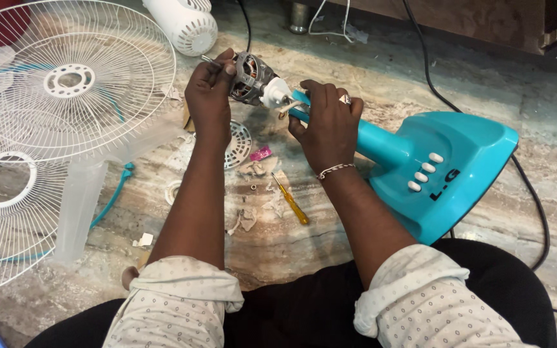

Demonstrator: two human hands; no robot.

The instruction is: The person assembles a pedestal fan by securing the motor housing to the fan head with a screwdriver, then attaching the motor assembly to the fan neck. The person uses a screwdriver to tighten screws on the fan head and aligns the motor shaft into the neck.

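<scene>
A fan motor (251, 77) with bare windings sits on top of a turquoise fan stand (446, 171) that lies on the floor. My left hand (209, 96) pinches a small metal part at the motor's left side. My right hand (327, 122) grips the stand's neck just below the motor's white mount (274, 91). A ring and a bracelet are on my right hand.
Two white wire fan guards (66, 80) and clear fan blades (82, 200) lie at the left. A yellow-handled screwdriver (291, 201), a round white grille (238, 143), small screws and paper scraps lie between my arms. A white motor cover (185, 24) and black cables (433, 87) lie beyond.
</scene>
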